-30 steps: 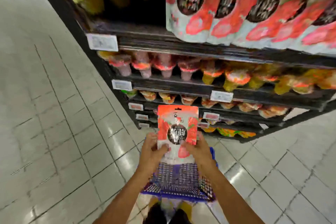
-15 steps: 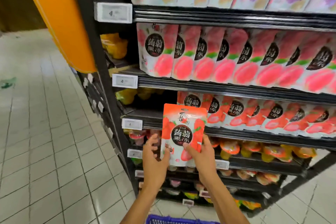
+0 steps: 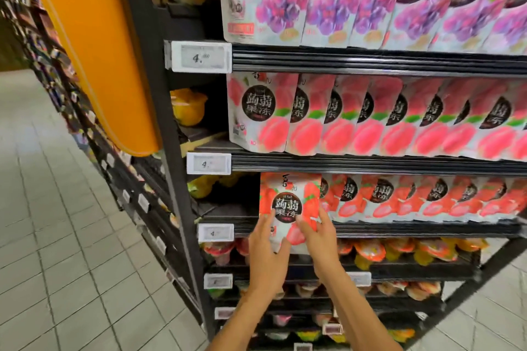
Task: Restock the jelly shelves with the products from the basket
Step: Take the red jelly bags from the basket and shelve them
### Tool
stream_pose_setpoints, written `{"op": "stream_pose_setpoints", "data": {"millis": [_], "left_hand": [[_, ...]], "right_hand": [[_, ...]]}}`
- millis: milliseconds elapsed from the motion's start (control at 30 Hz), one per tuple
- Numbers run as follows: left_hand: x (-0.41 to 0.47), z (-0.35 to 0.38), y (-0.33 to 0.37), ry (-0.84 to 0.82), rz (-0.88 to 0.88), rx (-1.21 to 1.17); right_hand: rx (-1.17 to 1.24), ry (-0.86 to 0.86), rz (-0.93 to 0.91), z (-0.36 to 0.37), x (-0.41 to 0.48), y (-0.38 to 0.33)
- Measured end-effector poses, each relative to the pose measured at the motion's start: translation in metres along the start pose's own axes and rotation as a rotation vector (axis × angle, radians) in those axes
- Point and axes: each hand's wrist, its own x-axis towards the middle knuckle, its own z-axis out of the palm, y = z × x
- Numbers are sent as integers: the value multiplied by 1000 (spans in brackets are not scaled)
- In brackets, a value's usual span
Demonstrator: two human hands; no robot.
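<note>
A red strawberry jelly pouch (image 3: 288,199) with a black round label stands upright at the left end of the strawberry row (image 3: 413,198). Both hands hold it by its lower part. My left hand (image 3: 268,253) grips the bottom left corner, thumb on the front. My right hand (image 3: 316,234) pinches the lower right side. The pouch's bottom hangs in front of the black shelf edge (image 3: 399,229). The basket is out of view.
Peach pouches (image 3: 370,117) fill the shelf above, grape pouches (image 3: 370,0) the one above that. Jelly cups (image 3: 399,251) line the shelves below. A dark gap (image 3: 228,202) lies left of the held pouch. An orange pillar (image 3: 94,45) and tiled floor (image 3: 57,236) are to the left.
The pouch rose from above the basket to the strawberry shelf and now sits at the row's left end. The view lifted and closed in on the shelves; the basket left the frame.
</note>
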Motion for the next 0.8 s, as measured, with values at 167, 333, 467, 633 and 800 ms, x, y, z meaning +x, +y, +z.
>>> {"op": "stream_pose_setpoints", "data": {"millis": [167,333,467,633,800], "left_hand": [[22,0,5,-7,-26,-23],[37,2,8,-7,-51,-88],[38,6,6,16,-41,-114],[51,10,11,27,-62,-150],[48,16,2,6,-97,-189]], "right_hand": [[-10,-19,-34,10,20,-10],[-69,-80,-39,16,34,-10],[-99,-114,3,12,39,-6],[-110,-116,-95,12,46,-9],[-197,-106,-175,6,44,-1]]}}
